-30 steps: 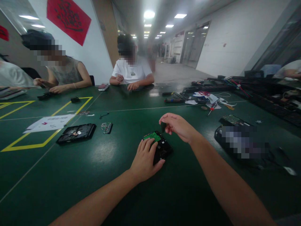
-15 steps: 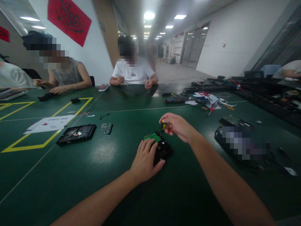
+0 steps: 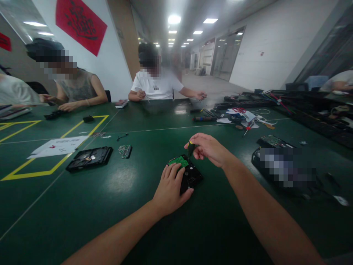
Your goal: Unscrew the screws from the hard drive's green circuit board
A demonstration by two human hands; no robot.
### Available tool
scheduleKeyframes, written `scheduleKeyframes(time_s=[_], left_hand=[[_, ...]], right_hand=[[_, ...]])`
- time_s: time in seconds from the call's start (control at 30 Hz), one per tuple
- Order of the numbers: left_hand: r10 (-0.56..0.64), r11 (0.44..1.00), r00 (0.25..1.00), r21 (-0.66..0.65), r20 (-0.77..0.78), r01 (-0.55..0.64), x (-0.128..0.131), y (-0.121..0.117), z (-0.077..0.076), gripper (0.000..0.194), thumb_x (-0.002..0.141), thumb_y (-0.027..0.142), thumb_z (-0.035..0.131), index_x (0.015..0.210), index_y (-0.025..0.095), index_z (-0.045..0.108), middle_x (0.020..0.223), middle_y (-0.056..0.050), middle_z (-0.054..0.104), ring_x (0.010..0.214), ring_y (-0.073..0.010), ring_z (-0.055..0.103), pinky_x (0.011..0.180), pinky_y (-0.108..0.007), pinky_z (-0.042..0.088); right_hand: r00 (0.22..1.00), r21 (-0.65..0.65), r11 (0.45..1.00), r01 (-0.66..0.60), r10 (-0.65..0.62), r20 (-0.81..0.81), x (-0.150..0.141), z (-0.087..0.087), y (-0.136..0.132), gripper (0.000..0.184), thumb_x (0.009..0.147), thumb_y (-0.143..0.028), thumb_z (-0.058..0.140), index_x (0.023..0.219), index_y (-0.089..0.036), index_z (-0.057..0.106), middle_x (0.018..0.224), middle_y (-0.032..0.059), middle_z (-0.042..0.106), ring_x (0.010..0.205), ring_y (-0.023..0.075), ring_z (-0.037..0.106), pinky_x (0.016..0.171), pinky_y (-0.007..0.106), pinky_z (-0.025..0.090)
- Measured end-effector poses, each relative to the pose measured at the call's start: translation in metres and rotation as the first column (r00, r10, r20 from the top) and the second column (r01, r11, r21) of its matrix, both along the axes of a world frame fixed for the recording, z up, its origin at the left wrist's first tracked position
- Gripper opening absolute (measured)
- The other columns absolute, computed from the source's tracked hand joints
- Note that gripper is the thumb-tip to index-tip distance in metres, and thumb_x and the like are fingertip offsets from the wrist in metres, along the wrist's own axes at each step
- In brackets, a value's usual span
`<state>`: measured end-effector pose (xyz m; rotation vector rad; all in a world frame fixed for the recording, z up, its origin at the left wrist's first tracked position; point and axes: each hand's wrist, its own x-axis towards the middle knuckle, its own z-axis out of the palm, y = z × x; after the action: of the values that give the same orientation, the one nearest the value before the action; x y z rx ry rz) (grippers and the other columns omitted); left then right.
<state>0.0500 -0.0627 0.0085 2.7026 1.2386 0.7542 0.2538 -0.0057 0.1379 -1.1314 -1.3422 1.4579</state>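
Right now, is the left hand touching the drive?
Touching. The head view shows the left hand laid over the drive, its fingers spread across the top and covering part of it, with no gap visible.

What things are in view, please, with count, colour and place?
Hard drive: one, mainly black, centre
Screwdriver: one, partly yellow, near hard drive
Circuit boards: two, green, left and right
Box: one, black, left
Paper: one, white, left
Tape: several, yellow, left
Tools: several, partly red, back right
Cables: several, mixed, back right
Blurred object: one, colour unclear, right
Table: one, green, underneath
Posters: two, red, upper left
Lamps: several, white, overhead
People: at least four, white and grey tops, background
Left hand: one, on hard drive
Right hand: one, holding screwdriver
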Motion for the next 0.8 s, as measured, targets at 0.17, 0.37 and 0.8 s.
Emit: scheduleKeyframes(time_s=[0.17, 0.37, 0.8], left_hand=[[0.005, 1.0, 1.0, -0.008, -0.004, -0.005, 0.0007, -0.0003, 0.0001, 0.07, 0.09, 0.051, 0.068, 0.147, 0.018, 0.047, 0.149, -0.017, 0.049, 0.141, -0.0403, 0.042, 0.122, -0.067, 0.03], [0.007, 1.0, 1.0, -0.003, 0.004, -0.007, 0.0002, -0.0001, -0.0002, 0.07, 0.089, 0.051, 0.068, 0.147, 0.019, 0.047, 0.148, -0.017, 0.05, 0.141, -0.0405, 0.042, 0.122, -0.067, 0.03], [-0.001, 1.0, 1.0, 0.001, 0.03, 0.001, -0.0004, -0.0004, 0.0001, 0.07, 0.089, 0.05, 0.069, 0.148, 0.021, 0.046, 0.149, -0.016, 0.05, 0.141, -0.0403, 0.043, 0.122, -0.068, 0.03]], right_hand=[[1.0, 0.002, 1.0, 0.006, -0.006, 0.007, 0.0009, -0.0005, 0.0007, 0.005, 0.088, -0.024, 0.06, 0.091, -0.02, 0.059, 0.096, 0.0074, 0.076, 0.053, 0.0111, 0.059, 0.047, 0.025, 0.038], [0.994, 0.102, 0.994, -0.026, 0.015, 0.109, 0.0029, 0.0032, 0.0001, 0.015, 0.087, -0.024, 0.058, 0.086, -0.017, 0.072, 0.092, 0.0062, 0.075, 0.059, 0.0095, 0.053, 0.051, 0.024, 0.036], [1.0, 0.011, 1.0, 0.01, -0.01, 0.023, -0.0003, 0.0006, -0.0021, 0.006, 0.087, -0.026, 0.063, 0.088, -0.02, 0.061, 0.081, 0.0039, 0.069, 0.052, 0.0103, 0.055, 0.043, 0.023, 0.036]])
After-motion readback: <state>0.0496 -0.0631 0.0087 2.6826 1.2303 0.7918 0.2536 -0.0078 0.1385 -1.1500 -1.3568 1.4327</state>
